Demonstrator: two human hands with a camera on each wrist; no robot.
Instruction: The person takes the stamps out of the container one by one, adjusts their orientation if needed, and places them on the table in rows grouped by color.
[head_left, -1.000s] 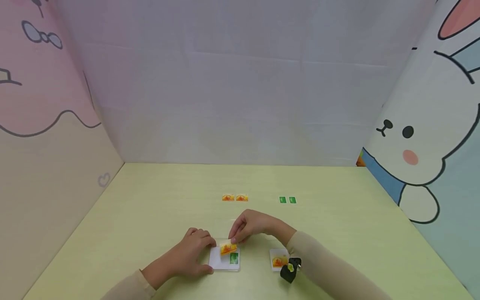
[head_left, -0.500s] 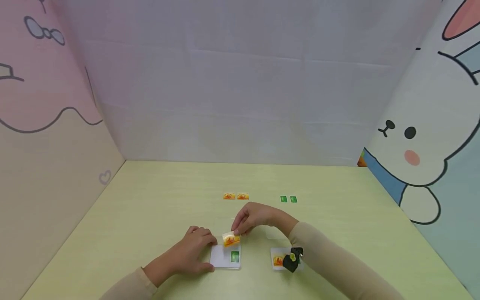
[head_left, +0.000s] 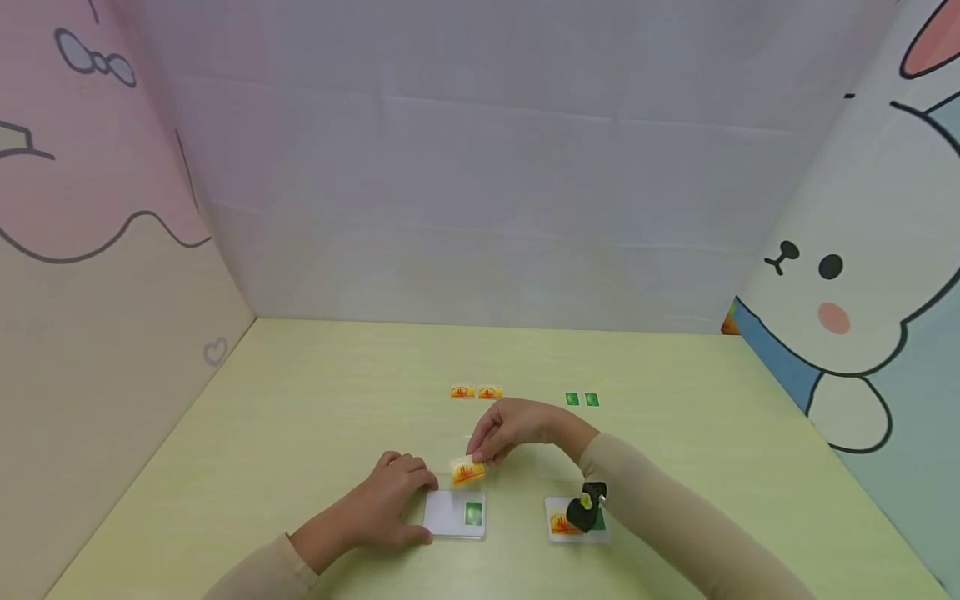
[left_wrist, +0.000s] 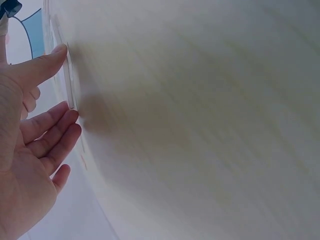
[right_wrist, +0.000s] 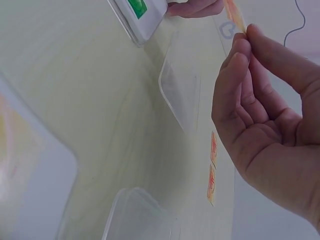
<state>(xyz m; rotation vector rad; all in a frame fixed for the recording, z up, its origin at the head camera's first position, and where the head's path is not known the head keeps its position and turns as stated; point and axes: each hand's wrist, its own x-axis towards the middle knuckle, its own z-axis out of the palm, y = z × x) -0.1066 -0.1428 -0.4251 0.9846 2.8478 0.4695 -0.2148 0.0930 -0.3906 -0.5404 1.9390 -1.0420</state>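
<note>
My right hand [head_left: 513, 429] pinches a small orange-and-yellow sticker [head_left: 468, 472] at its upper corner, between thumb and forefinger. The sticker hangs tilted just beyond the far edge of a flat white case [head_left: 446, 512]. A green sticker [head_left: 473, 513] sits on the right part of that case. My left hand [head_left: 390, 504] holds the case by its left end, thumb at the near corner and forefinger at the far one. In the left wrist view, the thumb and fingers [left_wrist: 57, 132] meet the case's thin edge.
To the right lies a second white case [head_left: 557, 508] with orange and green stickers, partly hidden by a black wrist device [head_left: 582, 510]. Clear plastic covers [right_wrist: 177, 92] lie behind the cases. Farther back are two orange stickers [head_left: 491, 392] and two green ones [head_left: 572, 399].
The right hand has carried the orange sticker from over the white case to just past its far edge. The left hand keeps its hold on the case. The head view has shifted slightly.
</note>
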